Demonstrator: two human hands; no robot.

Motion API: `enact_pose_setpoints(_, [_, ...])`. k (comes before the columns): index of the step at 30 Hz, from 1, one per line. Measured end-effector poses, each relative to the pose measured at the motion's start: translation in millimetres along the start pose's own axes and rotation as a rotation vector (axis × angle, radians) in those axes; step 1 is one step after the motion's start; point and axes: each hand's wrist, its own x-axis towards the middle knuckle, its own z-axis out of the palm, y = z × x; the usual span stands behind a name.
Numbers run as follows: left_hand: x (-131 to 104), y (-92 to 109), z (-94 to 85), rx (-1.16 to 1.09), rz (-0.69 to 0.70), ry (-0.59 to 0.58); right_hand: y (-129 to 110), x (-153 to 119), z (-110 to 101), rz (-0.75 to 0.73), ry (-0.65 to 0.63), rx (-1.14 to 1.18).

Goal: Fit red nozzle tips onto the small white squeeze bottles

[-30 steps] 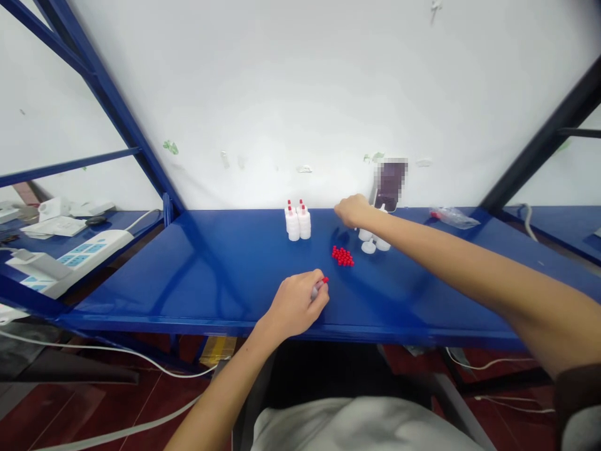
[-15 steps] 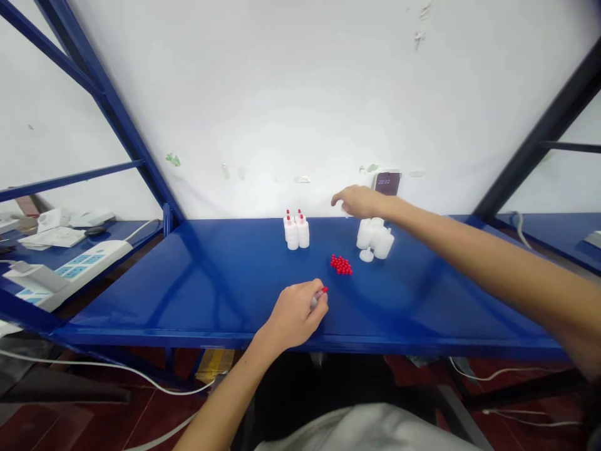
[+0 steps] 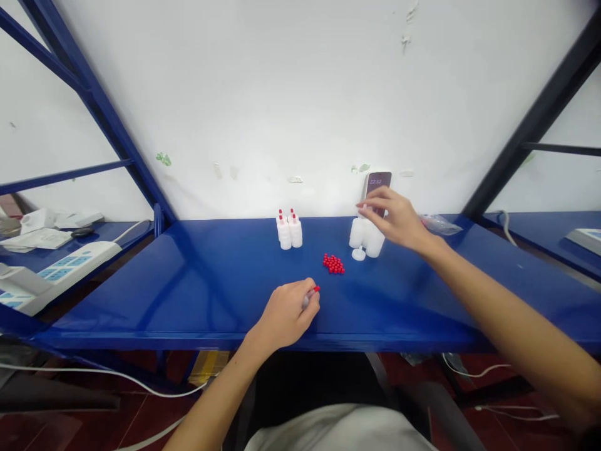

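Observation:
My left hand (image 3: 291,313) is closed around a small white bottle (image 3: 307,300) with a red tip, low over the front of the blue table (image 3: 211,282). Fingers hide most of that bottle. My right hand (image 3: 392,216) is at the group of white bottles (image 3: 367,235), its thumb and forefinger pinched near a small pale tip just above them. What they grip is too small to make out. A white disc-shaped cap with a nozzle (image 3: 359,254) lies before that group. Small red caps (image 3: 333,264) form a cluster between my hands.
Several white bottles with red tips (image 3: 289,232) stand at the back, left of centre. A phone (image 3: 379,181) leans on the wall behind my right hand. A clear plastic bag (image 3: 441,224) lies at the back right. A power strip (image 3: 70,272) is at the far left.
My right hand has moved right and down, from left of the white bottles to just above them, with its fingers drawn together. My left hand keeps its bottle. The view has shifted slightly.

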Motion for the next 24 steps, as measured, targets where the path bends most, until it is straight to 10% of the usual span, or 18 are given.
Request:
enact_pose_setpoints(11, [1, 2, 0.6, 0.037, 0.004, -0.009, 17, -32, 8, -0.104, -0.26, -0.116])
enact_pose_setpoints(24, [2, 2, 0.8, 0.079, 0.065, -0.018, 19, -38, 19, 0.013, -0.257, -0.226])
